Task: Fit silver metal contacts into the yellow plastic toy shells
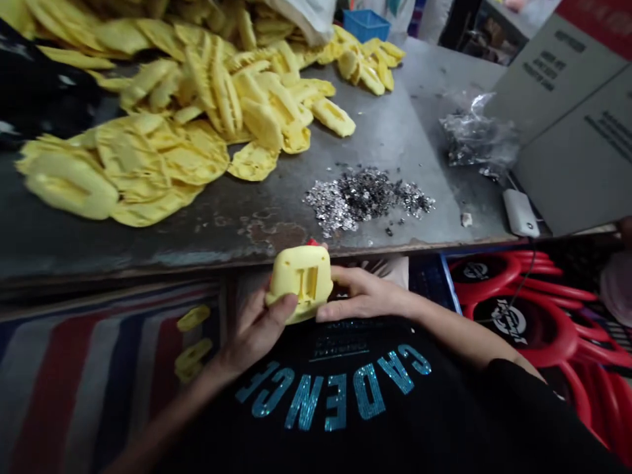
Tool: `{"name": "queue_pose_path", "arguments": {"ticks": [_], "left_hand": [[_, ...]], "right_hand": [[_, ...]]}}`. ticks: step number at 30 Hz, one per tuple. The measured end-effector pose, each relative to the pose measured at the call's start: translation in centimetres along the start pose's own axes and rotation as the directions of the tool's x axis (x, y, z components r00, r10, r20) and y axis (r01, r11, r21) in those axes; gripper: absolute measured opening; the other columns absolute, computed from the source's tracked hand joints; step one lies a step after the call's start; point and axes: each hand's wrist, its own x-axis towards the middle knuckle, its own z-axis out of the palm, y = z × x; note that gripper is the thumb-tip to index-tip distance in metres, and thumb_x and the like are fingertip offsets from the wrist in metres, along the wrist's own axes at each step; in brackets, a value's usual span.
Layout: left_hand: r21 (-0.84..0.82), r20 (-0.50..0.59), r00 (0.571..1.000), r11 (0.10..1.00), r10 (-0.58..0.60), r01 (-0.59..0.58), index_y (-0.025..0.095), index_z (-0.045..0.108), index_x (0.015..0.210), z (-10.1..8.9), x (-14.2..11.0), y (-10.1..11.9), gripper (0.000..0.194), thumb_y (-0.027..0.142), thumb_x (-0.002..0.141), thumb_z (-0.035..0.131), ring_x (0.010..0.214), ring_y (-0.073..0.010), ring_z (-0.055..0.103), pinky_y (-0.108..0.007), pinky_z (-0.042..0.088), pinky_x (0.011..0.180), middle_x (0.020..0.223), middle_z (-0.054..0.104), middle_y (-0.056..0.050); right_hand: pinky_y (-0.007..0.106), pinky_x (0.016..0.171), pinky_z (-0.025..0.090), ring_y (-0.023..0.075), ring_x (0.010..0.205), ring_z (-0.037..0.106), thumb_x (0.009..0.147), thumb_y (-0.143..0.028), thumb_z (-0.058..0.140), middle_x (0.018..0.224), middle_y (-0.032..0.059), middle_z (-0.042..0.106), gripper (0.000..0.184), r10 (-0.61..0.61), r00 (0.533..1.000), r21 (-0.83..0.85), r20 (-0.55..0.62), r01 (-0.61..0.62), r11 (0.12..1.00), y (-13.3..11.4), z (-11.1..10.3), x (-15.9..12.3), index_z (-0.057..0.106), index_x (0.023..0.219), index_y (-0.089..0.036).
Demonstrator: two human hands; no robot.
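Observation:
Close to my body, just off the table's front edge, is a yellow plastic shell [289,270] with a recessed rectangular slot and small holes in its face. My left hand [259,322] grips its left side, the thumb lying over the lower front. On the other side my right hand [363,294] pinches the shell's right edge between thumb and fingers. A small red piece [313,242] shows behind its top; what it belongs to is hidden.
Yellow shells [257,99] are heaped on the grey table [419,85]. Small metal pieces [368,194] lie scattered nearby. At right are a clear plastic bag [478,138], a white device [521,212], a carton [557,131] and red ring-shaped parts [548,336]. A blue basket [366,25] stands behind.

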Motion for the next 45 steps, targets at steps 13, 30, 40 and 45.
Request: {"name": "queue_pose_path", "arguments": {"ticks": [13, 30, 40, 45], "left_hand": [[-0.319, 0.105, 0.898, 0.841, -0.427, 0.437, 0.018, 0.078, 0.151, 2.9, 2.0, 3.3, 0.061, 0.056, 0.103, 0.072, 0.121, -0.0477, 0.085, -0.059, 0.074, 0.09, 0.141, 0.085, -0.023], [-0.295, 0.306, 0.875, 0.836, -0.375, 0.462, 0.02, 0.084, 0.144, 5.1, 4.4, 3.6, 0.059, 0.06, 0.101, 0.078, 0.136, -0.0489, 0.08, -0.059, 0.074, 0.103, 0.144, 0.085, -0.019], [-0.282, 0.27, 0.865, 0.825, -0.422, 0.49, 0.022, 0.085, 0.143, 6.7, 4.4, 3.8, 0.058, 0.059, 0.099, 0.081, 0.132, -0.0469, 0.083, -0.053, 0.076, 0.096, 0.142, 0.086, -0.019], [-0.29, 0.28, 0.869, 0.826, -0.409, 0.483, 0.025, 0.085, 0.143, 6.6, 3.8, 3.9, 0.06, 0.061, 0.095, 0.086, 0.134, -0.0452, 0.082, -0.05, 0.076, 0.097, 0.144, 0.085, -0.017]], "right_hand": [[0.046, 0.098, 0.053, 0.0274, 0.097, 0.074, 0.103, -0.032, 0.069, 0.108, 0.0082, 0.082, 0.021, -0.179, 0.709, -0.631, -0.682, -0.446, 0.635, 3.8, -14.7, -8.2, 0.086, 0.115, -0.027], [0.039, 0.083, 0.053, 0.0259, 0.086, 0.069, 0.103, -0.037, 0.066, 0.091, 0.0065, 0.075, 0.019, -0.115, 0.767, -0.672, -0.632, -0.467, 0.575, 3.1, -15.6, -7.8, 0.076, 0.092, -0.025], [0.041, 0.086, 0.056, 0.028, 0.093, 0.071, 0.105, -0.032, 0.067, 0.106, 0.0095, 0.079, 0.019, -0.166, 0.798, -0.723, -0.58, -0.41, 0.556, 3.0, -14.6, -7.9, 0.083, 0.114, -0.025], [0.044, 0.092, 0.053, 0.0306, 0.098, 0.068, 0.104, -0.036, 0.07, 0.101, 0.0102, 0.076, 0.016, -0.133, 0.818, -0.754, -0.56, -0.436, 0.491, 3.5, -14.8, -6.1, 0.081, 0.101, -0.025]]}}
